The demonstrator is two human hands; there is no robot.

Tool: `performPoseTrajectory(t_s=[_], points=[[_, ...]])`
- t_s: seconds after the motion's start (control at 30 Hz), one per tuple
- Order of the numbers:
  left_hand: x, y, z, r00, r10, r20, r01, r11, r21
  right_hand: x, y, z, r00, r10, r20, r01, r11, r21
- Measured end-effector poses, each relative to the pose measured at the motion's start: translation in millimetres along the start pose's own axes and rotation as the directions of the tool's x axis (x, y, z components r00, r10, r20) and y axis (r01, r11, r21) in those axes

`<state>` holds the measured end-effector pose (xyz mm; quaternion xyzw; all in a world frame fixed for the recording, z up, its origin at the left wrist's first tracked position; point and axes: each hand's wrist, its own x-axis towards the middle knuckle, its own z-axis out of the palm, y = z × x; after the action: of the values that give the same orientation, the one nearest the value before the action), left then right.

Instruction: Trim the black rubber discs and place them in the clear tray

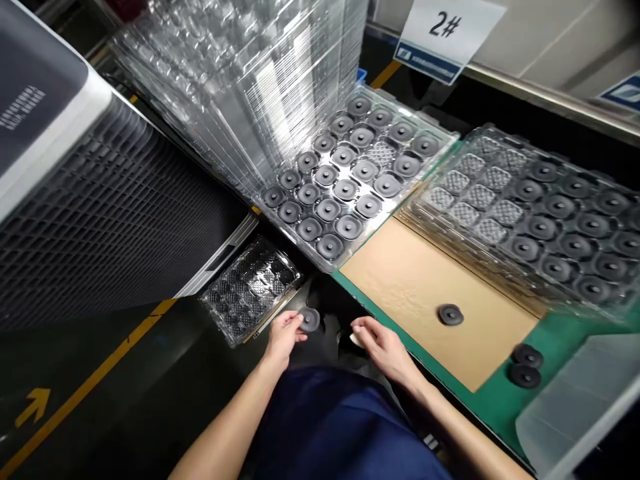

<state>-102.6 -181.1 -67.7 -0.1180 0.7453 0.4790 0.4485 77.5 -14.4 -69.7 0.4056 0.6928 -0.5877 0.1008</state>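
Note:
My left hand (pixel 286 335) is closed on the edge of a round dark grey disc (pixel 311 320), with the thumb on top. To its right, my right hand (pixel 377 341) is closed around a small pale piece (pixel 357 340), mostly hidden by the fingers. Another dark disc (pixel 451 315) lies on the brown board (pixel 425 273) on the table. Behind my hands, a clear tray (pixel 326 261) holds many discs in its pockets, with one pocket near its right side showing no disc.
A stacked clear tray (pixel 415 208) at the right is partly filled. Two dark discs (pixel 526 367) lie on the green mat (pixel 493 407). Tall clear trays (pixel 300 73) stand behind. Lower left is another tray (pixel 235 333), beside a large grey machine (pixel 125 220).

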Motion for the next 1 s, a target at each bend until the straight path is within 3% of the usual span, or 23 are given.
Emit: performPoseTrajectory(t_s=[0.1, 0.2, 0.3, 0.37, 0.53, 0.67, 0.83, 1.0], points=[[47.7, -15.1, -42.5, 0.986, 0.070, -0.149, -0.055, 0.993, 0.102, 34.2, 31.0, -5.8, 0.983, 0.136, -0.125, -0.151, 0.981, -0.119], [80.0, -15.7, -78.8, 0.961, 0.207, -0.185, -0.164, 0.960, 0.226, 57.8, 55.0, -20.2, 0.950, 0.225, -0.217, -0.273, 0.935, -0.225], [121.4, -8.0, -103.7, 0.938, 0.291, -0.185, -0.211, 0.909, 0.360, 80.9, 71.2, -31.2, 0.930, 0.259, -0.260, -0.334, 0.890, -0.309], [160.8, -2.5, -113.2, 0.931, 0.310, -0.195, -0.199, 0.876, 0.440, 97.7, 80.2, -34.1, 0.939, 0.247, -0.237, -0.320, 0.880, -0.351], [269.9, 6.2, -117.4, 0.928, 0.318, -0.192, -0.157, 0.805, 0.573, 127.4, 97.0, -32.0, 0.965, 0.211, -0.159, -0.260, 0.867, -0.426], [328.1, 8.1, -110.4, 0.935, 0.315, -0.166, -0.138, 0.751, 0.646, 126.7, 100.7, -30.5, 0.969, 0.192, -0.158, -0.244, 0.860, -0.449], [357.4, 7.1, -102.8, 0.937, 0.317, -0.145, -0.129, 0.701, 0.702, 121.5, 100.0, -30.3, 0.974, 0.159, -0.159, -0.216, 0.860, -0.463], [345.5, 13.3, -96.7, 0.951, 0.306, -0.046, -0.147, 0.579, 0.802, 123.0, 95.7, -20.7, 0.966, 0.175, -0.192, -0.243, 0.869, -0.431]])
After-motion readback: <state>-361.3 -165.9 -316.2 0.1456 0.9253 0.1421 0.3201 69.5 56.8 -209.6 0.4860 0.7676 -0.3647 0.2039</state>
